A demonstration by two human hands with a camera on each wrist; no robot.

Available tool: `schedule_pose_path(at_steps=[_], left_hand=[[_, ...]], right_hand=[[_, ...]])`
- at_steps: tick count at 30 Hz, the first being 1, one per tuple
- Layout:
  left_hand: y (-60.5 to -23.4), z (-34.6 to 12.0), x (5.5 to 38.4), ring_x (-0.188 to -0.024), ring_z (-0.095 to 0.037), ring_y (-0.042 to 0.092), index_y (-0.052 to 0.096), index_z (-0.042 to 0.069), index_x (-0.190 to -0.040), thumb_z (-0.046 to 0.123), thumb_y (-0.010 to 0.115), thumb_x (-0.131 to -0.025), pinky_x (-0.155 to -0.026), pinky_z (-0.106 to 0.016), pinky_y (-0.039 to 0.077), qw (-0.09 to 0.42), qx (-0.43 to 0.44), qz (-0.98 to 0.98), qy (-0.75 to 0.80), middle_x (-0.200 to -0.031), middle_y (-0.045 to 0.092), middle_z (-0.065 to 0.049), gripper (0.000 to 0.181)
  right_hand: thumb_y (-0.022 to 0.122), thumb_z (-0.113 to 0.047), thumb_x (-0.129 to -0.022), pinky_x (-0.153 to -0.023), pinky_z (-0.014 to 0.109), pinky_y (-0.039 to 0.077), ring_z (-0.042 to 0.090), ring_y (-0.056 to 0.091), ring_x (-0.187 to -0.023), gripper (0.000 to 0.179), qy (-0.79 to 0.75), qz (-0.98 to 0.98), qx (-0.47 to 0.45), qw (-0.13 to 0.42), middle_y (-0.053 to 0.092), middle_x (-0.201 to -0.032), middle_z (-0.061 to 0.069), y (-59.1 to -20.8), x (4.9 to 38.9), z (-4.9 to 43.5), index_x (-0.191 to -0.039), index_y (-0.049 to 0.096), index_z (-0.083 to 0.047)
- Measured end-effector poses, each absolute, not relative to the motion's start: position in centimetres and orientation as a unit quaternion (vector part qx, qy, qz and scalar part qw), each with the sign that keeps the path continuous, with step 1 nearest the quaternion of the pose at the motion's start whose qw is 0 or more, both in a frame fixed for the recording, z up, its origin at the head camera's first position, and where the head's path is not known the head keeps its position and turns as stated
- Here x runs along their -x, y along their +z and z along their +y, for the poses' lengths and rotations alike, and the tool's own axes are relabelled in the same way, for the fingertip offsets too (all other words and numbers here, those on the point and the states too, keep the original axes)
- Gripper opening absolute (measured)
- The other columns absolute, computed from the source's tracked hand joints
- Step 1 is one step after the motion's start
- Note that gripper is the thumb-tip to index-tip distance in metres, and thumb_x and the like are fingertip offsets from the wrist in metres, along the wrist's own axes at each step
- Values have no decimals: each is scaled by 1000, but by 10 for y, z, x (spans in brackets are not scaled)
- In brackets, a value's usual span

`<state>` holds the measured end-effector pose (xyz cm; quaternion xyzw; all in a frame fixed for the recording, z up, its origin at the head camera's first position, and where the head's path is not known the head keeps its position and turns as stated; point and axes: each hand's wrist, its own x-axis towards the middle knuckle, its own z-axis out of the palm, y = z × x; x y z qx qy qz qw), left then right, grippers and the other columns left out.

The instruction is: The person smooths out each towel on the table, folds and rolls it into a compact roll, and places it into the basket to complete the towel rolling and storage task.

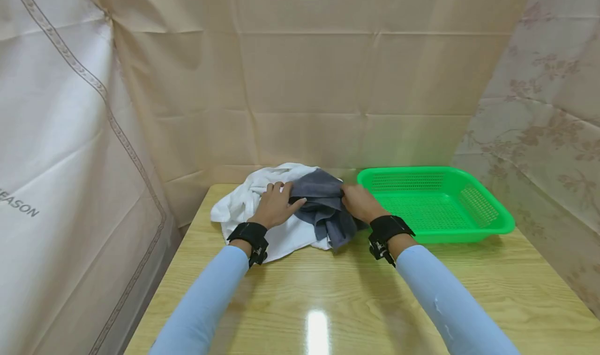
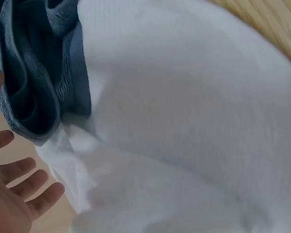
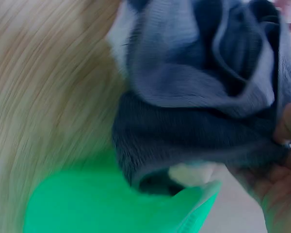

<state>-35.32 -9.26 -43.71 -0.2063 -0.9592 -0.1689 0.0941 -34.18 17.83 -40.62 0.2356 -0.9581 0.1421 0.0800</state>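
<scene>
A dark grey towel (image 1: 321, 188) lies bunched over a crumpled white cloth (image 1: 236, 204) in the head view. My right hand (image 1: 363, 203) pinches the towel's right side; the right wrist view shows thumb and fingers (image 3: 276, 179) on its edge. At the towel's left side is my left hand (image 1: 275, 205), above the white cloth. Its fingers (image 2: 29, 184) look spread and loosely extended in the left wrist view, with the thumb near the towel. Whether that thumb touches the fabric is unclear.
To the right stands a green perforated plastic basket (image 1: 461, 236), close to my right hand. Everything rests on a light wooden table (image 1: 281, 298). Beige fabric (image 1: 300, 79) hangs behind, with more hanging cloth at both sides.
</scene>
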Motion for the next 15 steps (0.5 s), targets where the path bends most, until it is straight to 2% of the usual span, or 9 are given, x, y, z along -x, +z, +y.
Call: schedule_pose_path(at_steps=[2,5,9,12,15], left_hand=[[-439,-89,353,-135,-47,41,41,7,-155,62,51,-102,-108,-57,40,81,207,-954,-203,-150,44,-26,77],[-441,-84,354,-132,-45,45,42,6,-154,57,57,-102,-107,-56,41,68,208,-937,-272,-148,47,-24,74],[-443,-77,356,-116,-36,60,45,6,-148,40,62,-103,-93,-48,50,50,185,-898,-395,-136,57,-21,59],[-442,-70,358,-98,-30,65,45,6,-146,24,66,-101,-79,-42,53,35,139,-858,-493,-122,63,-18,53],[-442,-65,358,-91,-28,65,52,5,-142,10,66,-96,-74,-40,51,29,110,-828,-549,-110,66,-17,48]], right_hand=[[51,-1,-103,-68,44,44,30,58,-74,7,177,-955,-220,94,58,-83,13,-401,341,177,-102,58,1],[43,-6,-107,-68,44,39,27,48,-69,13,254,-941,-201,103,49,-81,11,-389,337,172,-108,54,0],[36,-19,-108,-70,42,34,27,42,-69,22,356,-913,-183,84,45,-84,12,-365,327,162,-107,51,-2],[48,-25,-103,-71,41,38,27,47,-76,19,381,-903,-185,71,50,-91,10,-345,318,156,-106,51,-6],[60,-19,-98,-70,39,38,26,48,-76,17,376,-896,-222,84,49,-90,8,-327,308,154,-106,51,-7]])
